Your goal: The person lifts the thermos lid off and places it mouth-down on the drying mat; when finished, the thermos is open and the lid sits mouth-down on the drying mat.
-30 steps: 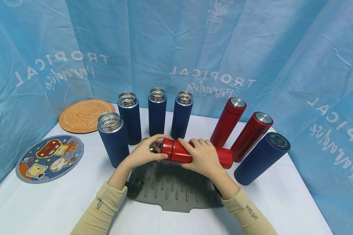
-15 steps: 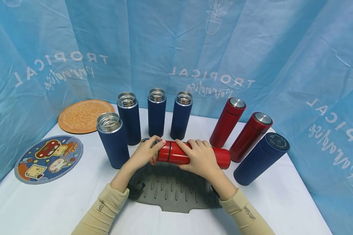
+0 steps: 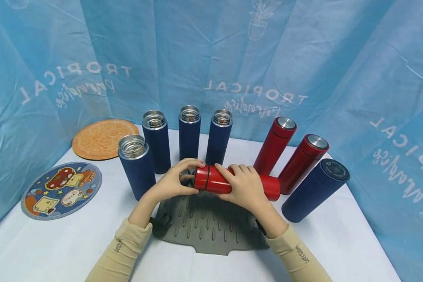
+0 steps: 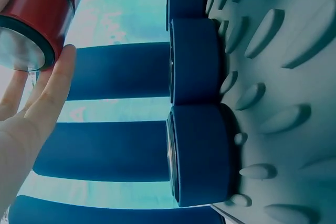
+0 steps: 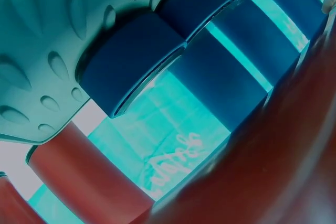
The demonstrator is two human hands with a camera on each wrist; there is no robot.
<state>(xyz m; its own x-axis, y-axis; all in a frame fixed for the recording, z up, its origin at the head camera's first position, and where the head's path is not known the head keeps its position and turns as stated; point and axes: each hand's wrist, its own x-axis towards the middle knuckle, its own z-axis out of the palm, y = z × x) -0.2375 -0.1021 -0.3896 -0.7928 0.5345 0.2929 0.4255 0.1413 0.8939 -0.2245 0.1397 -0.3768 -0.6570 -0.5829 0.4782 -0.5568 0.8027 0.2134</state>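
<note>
Blue curtain hangs beyond a white table, where a glossy red flask with a thin black ring and a silver disc on its left end is held nearly level above a grey ridged mat, on the near side of four open blue flasks. Curled over its body, the right hand grips it, while the left hand, thumb and fingers well apart, pinches opposite sides of the ringed end. Half a second ago the left thumb lay across the top of that end; now it sits at the near edge.
</note>
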